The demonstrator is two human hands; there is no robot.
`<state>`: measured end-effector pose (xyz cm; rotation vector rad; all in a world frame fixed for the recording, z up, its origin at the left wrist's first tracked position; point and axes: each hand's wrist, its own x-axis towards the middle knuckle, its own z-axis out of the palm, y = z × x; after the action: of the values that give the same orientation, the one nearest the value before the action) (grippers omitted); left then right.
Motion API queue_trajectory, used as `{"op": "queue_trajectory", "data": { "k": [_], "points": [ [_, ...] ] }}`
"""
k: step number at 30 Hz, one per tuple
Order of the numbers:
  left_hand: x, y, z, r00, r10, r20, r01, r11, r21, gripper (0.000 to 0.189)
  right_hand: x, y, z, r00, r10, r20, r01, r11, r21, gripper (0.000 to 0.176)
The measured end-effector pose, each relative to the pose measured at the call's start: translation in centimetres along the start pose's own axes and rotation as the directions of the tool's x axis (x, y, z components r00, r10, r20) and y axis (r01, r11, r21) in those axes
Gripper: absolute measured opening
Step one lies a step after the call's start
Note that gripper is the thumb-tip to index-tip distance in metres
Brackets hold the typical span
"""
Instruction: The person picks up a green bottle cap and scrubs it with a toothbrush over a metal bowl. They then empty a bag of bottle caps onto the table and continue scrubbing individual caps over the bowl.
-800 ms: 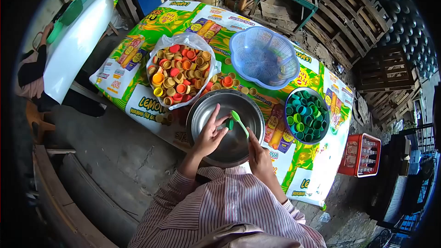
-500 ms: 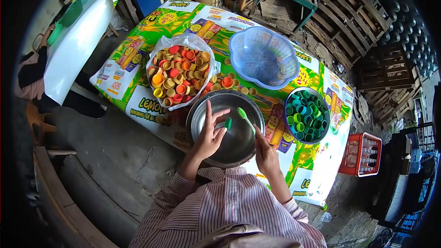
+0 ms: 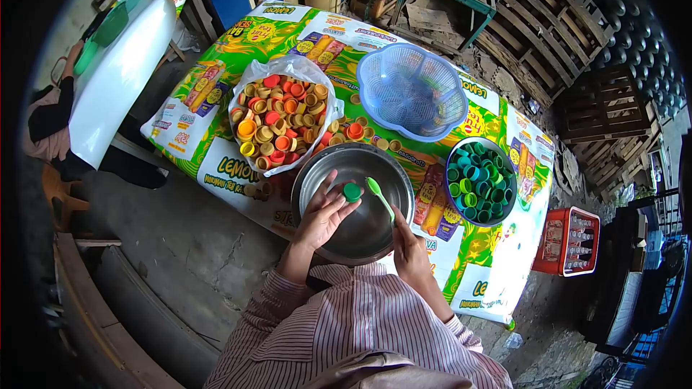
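Note:
Over a steel bowl (image 3: 375, 245), my left hand (image 3: 323, 217) pinches a green bottle cap (image 3: 352, 192) at its fingertips, the cap's round face turned up. My right hand (image 3: 411, 252) grips a green toothbrush (image 3: 380, 198) by the handle, its bristle head pointing up beside the cap but apart from it. To the right stands a bowl of green bottle caps (image 3: 481, 181). On the left, a white plastic bag (image 3: 324, 75) lies open, full of orange, red, yellow and tan caps (image 3: 281, 119).
A blue perforated basket (image 3: 413, 91) sits at the back of the covered table (image 3: 194, 126). Loose caps (image 3: 357, 130) lie between bag and basket. A red bottle crate (image 3: 566, 243) stands right of the table, wooden pallets (image 3: 548, 25) behind. Another person (image 3: 54, 119) is at far left.
My left hand has turned the green cap from edge-on to face-up and its fingers have curled in. The toothbrush has shifted slightly left and up with my right hand.

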<state>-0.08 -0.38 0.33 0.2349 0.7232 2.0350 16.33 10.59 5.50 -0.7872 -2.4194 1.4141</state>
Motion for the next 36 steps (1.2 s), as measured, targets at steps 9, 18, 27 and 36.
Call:
{"op": "queue_trajectory", "data": {
  "k": [9, 18, 27, 36],
  "points": [
    [-0.7, -0.4, -0.1, 0.997, -0.039, -0.063, 0.048, 0.988, 0.146, 0.065, -0.3, 0.0, -0.1, 1.0, 0.003, -0.014, -0.004, 0.999, -0.043, 0.041],
    [-1.4, -0.2, 3.6, 0.931, 0.187, 0.313, -0.364, 0.535, 0.763, 0.081, 2.3, -0.2, 1.7, 0.978, 0.2, 0.053, -0.206, 0.919, 0.335, 0.04],
    [-1.8, 1.0, 2.4, 0.957, 0.105, 0.269, -0.287, 0.225, 0.931, 0.064, 3.3, 1.6, -0.5, 0.982, 0.152, -0.108, -0.149, 0.988, 0.032, 0.034],
    [-1.8, 1.6, 1.5, 0.968, 0.115, 0.223, -0.245, 0.256, 0.935, 0.049, 8.5, 4.7, -13.5, 0.716, -0.04, -0.697, -0.09, 0.985, -0.149, 0.034]
  ]
}}
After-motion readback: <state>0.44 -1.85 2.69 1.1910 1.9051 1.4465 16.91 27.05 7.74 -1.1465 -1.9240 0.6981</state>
